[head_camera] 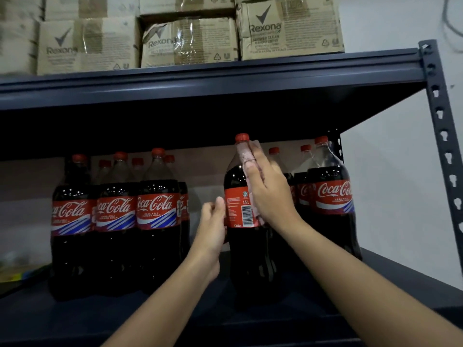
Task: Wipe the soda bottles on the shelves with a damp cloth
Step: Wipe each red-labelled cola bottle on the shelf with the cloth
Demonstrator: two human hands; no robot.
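A tall cola bottle (238, 211) with a red cap stands at the front of the dark shelf (175, 321), its barcode side toward me. My left hand (213, 229) grips its left side at label height. Flat against the bottle's upper right side lies my right hand (268, 189), pressing a pale pink cloth (244, 152) onto the neck and shoulder. Most of the cloth is hidden under that hand. More cola bottles stand in a group at the left (115, 216) and behind at the right (330, 196).
Cardboard boxes (288, 28) fill the shelf above, whose dark beam (200, 81) runs across overhead. A perforated metal post (443, 136) rises at the right beside a white wall. Something yellow and blue (15, 276) lies at the far left.
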